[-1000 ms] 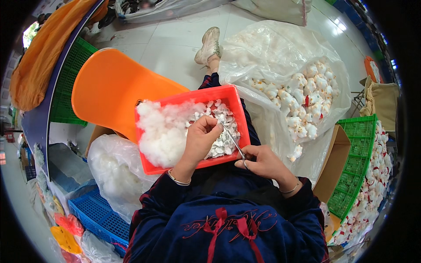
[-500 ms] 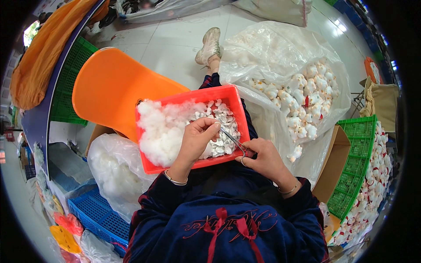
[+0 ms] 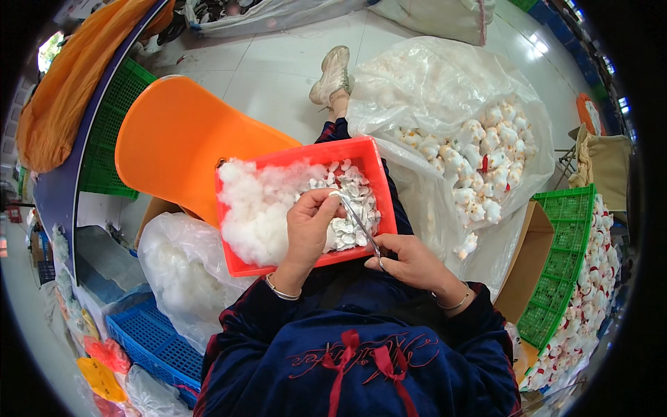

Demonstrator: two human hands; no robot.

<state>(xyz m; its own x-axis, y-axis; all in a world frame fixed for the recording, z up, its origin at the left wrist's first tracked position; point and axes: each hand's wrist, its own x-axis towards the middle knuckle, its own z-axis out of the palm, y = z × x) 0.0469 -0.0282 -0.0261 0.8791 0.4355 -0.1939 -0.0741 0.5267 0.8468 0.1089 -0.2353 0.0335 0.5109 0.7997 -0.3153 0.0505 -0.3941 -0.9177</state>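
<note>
Over a red plastic tray (image 3: 387, 208) on my lap, my left hand (image 3: 304, 233) pinches a small white piece (image 3: 335, 194) between thumb and fingers. My right hand (image 3: 411, 264) grips metal forceps (image 3: 361, 226) by their ring handles. The forceps slant up and left, and their tips meet the white piece at my left fingertips; whether they are inside it I cannot tell. Fluffy white stuffing (image 3: 253, 208) fills the tray's left part. Several small flat white fabric pieces (image 3: 360, 194) lie in its right part.
An orange chair (image 3: 180, 142) stands beyond the tray's left. At the right lies a clear plastic bag (image 3: 410, 83) holding several small white stuffed figures (image 3: 486, 163). A green crate (image 3: 559, 243), a cardboard box (image 3: 528, 254), a bag of stuffing (image 3: 182, 260) and a blue basket (image 3: 149, 333) flank me.
My right hand has shifted slightly left and down, and the forceps have turned steeper, with their tips now up at the white piece. My left hand has moved slightly left.
</note>
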